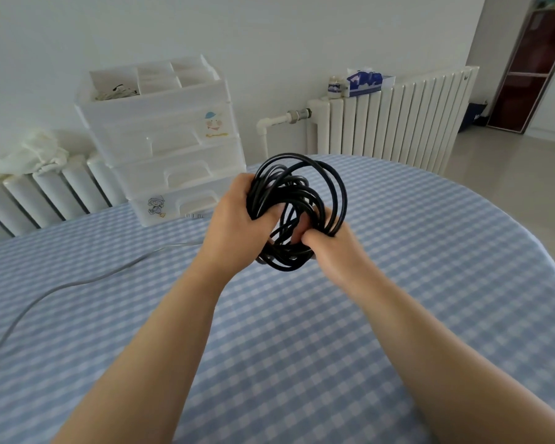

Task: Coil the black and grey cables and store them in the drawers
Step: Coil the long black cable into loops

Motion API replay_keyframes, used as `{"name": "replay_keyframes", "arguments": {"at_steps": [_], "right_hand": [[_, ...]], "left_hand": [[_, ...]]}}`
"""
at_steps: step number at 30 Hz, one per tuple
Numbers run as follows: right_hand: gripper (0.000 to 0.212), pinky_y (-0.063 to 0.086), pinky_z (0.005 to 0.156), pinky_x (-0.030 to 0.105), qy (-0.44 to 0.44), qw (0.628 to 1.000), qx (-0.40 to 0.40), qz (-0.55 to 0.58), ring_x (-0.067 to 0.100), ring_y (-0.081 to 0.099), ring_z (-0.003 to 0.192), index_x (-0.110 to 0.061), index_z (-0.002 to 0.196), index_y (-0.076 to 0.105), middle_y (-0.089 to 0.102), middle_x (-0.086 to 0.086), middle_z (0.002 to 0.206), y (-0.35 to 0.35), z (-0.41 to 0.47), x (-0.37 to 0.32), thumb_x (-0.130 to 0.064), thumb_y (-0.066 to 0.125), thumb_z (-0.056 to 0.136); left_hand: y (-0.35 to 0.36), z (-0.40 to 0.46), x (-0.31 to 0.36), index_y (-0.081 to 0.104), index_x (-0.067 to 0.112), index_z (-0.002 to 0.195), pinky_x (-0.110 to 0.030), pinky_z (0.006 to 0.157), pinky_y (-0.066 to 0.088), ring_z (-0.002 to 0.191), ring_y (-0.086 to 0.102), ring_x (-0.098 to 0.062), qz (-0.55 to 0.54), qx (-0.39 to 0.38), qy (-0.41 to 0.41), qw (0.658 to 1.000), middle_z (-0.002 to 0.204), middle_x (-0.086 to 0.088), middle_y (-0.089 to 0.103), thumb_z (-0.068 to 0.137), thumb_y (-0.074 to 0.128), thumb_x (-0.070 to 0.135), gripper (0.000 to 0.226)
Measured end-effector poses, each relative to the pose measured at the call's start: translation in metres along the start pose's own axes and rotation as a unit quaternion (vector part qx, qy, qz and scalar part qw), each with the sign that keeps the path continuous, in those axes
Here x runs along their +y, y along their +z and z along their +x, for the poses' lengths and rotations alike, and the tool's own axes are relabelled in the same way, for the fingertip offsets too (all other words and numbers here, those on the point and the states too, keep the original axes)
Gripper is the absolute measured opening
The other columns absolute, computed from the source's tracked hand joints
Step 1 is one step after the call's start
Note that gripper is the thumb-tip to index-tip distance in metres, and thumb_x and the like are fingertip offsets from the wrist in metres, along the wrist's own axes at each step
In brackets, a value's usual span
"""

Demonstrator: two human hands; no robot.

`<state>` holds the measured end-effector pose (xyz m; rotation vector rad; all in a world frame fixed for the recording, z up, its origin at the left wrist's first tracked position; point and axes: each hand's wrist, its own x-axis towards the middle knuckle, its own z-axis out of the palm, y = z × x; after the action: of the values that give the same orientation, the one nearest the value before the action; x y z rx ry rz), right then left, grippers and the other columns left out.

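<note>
Nearest the camera, two bare forearms reach out over the table (398, 315), which is covered in a blue and white checked cloth. At their ends, held above the cloth, the left hand (231, 225) curls its fingers round the left side of the black cable (302, 200), and the right hand (330, 248) grips the lower right of the same bundle, fingers tucked in among the strands. The cable is gathered into loops, but loosely: the rings differ in size and cross one another, and no tie is visible.

That looseness looks like the main risk. If either grip eases, the springy loops may fan out or drop, and the crossed strands could snag into a tangle. An untidy bundle may also be too bulky to go cleanly into a drawer.

To the left, the grey cable (77, 283) lies uncoiled across the cloth, running from the near left edge towards the middle. It sits just below the hands' path, so a sweeping arm could drag it or catch it in the black loops.

Farther off, at the far left of the table, stands the white drawer unit (173, 155), its drawers appearing closed. Both hands are occupied, so opening one would mean holding the coil one-handed, when it is most likely to spring apart.
</note>
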<state>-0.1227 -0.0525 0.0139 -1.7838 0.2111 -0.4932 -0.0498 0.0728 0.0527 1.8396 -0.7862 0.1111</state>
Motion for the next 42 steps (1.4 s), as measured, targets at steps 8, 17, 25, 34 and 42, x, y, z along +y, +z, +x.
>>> {"name": "replay_keyframes", "arguments": {"at_steps": [8,17,25,34,42], "right_hand": [[0.025,0.051,0.086,0.036,0.039,0.995,-0.013,0.095,0.013,0.069,0.079,-0.02,0.096,0.06,0.071,-0.006,0.076,0.0,0.0,0.004,0.0,0.046,0.093],[0.02,0.049,0.093,0.046,0.135,0.917,-0.113,0.359,0.021,0.069,0.082,-0.014,0.097,0.063,0.069,0.001,0.084,-0.002,-0.001,0.006,0.003,0.055,0.09],[0.025,0.06,0.078,0.041,0.066,0.984,-0.011,0.166,0.019,0.071,0.084,-0.01,0.098,0.056,0.066,0.005,0.091,0.009,0.002,0.004,0.013,0.052,0.087],[0.015,0.044,0.054,0.023,-0.017,0.996,0.047,0.072,0.016,0.054,0.068,-0.03,0.099,0.05,0.055,-0.004,0.078,0.016,-0.001,0.003,-0.016,0.05,0.094],[0.055,0.041,0.057,0.021,0.013,0.998,0.065,0.004,0.006,0.048,0.062,-0.031,0.112,0.045,0.052,-0.005,0.081,0.032,-0.01,0.009,-0.071,0.04,0.075]], "left_hand": [[0.004,0.005,-0.019,0.056,0.01,0.102,-0.035,0.06,0.056,0.049,0.056,-0.012,-0.166,0.004,-0.108,0.98,0.053,0.002,0.055,0.089,0.064,0.011,0.016],[-0.003,0.011,-0.028,0.057,0.007,0.105,-0.029,0.052,0.048,0.046,0.048,-0.011,-0.236,-0.011,-0.157,0.959,0.05,0.004,0.049,0.09,0.063,0.012,0.017],[-0.004,0.008,-0.012,0.052,0.02,0.094,-0.03,0.052,0.05,0.052,0.06,-0.016,-0.076,0.021,-0.05,0.996,0.061,0.002,0.057,0.087,0.065,0.018,0.015],[-0.004,0.003,-0.008,0.053,0.011,0.101,-0.028,0.05,0.047,0.048,0.053,-0.011,-0.204,0.025,-0.093,0.974,0.06,-0.001,0.053,0.091,0.062,0.015,0.014],[-0.019,0.02,-0.028,0.057,0.006,0.1,-0.019,0.046,0.045,0.046,0.045,-0.007,-0.405,0.094,-0.252,0.874,0.065,-0.001,0.049,0.091,0.059,0.007,0.009]]}}
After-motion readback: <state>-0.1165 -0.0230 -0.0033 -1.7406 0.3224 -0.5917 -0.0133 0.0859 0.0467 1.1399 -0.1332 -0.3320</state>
